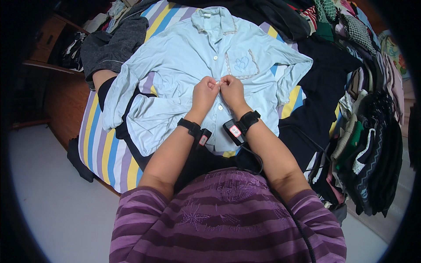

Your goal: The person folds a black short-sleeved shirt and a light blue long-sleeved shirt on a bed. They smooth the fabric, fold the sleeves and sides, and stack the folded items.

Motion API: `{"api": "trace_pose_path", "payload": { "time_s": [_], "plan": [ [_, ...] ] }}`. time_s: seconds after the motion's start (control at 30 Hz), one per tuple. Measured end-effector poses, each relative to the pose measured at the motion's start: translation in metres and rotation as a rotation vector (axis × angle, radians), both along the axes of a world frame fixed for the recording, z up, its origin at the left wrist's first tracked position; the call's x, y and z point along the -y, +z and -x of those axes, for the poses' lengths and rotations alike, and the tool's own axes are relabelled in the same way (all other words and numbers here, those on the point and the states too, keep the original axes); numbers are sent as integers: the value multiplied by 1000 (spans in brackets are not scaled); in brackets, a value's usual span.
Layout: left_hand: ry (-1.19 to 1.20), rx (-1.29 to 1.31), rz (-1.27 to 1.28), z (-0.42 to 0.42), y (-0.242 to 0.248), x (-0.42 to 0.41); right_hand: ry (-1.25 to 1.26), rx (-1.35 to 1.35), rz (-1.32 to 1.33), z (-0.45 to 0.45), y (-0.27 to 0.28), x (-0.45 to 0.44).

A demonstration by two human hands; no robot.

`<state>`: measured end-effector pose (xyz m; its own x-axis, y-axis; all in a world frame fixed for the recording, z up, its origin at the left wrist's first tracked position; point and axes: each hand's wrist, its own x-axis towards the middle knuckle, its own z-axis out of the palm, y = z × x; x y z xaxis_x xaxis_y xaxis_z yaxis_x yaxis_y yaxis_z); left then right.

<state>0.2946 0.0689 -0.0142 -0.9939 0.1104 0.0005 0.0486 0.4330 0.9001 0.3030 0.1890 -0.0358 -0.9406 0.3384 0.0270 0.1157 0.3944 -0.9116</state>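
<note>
A pale blue button-front shirt (184,62) lies spread before me, collar pointing away and sleeves out to both sides. My left hand (206,91) pinches the front placket at mid-chest height, thumb against fingers. Close beside it, fingertips almost meeting, my right hand (232,91) grips the placket's other side. Between the fingertips a small white button is partly visible. One white button (215,58) shows above my hands and another white button (220,107) below them. A lace-edged chest pocket (242,64) with embroidered hearts sits right of the placket.
Under the shirt is a striped bed sheet (95,138). Dark clothing (315,75) lies to the right, beside piles of folded clothes (365,141). Grey fabric (115,46) covers a bent leg at the left. A black cable (260,157) hangs from my right wrist device (235,131).
</note>
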Motion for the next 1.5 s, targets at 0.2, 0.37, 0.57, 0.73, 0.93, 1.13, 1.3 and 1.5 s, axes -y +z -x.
{"api": "trace_pose_path", "payload": {
  "time_s": [0.2, 0.37, 0.57, 0.73, 0.93, 1.13, 1.3, 1.5],
  "plan": [
    [-25, -84, 106, -4, 5, -2, -19, 41, 67, -1, -1, -1],
    [16, 261, -372, 4, -2, 2, 8, 36, 146, -2, 3, -3],
    [-60, 685, -711, 21, 2, 22, 183, -105, -22, -5, 6, -12],
    [-17, 392, -436, 20, 24, 32, 142, 33, 436, -15, 17, -33],
    [-278, 95, 265, -21, 49, 48, 221, 99, 57, -63, 46, -61],
    [-222, -77, 513, -24, 46, 52, 465, -15, -149, -87, 64, -54],
    [-247, 51, 315, -28, 55, 58, 531, 28, -275, -89, 72, -50],
    [-319, 257, -3, -44, 59, 40, 515, -74, -280, -96, 84, -42]
  ]
}}
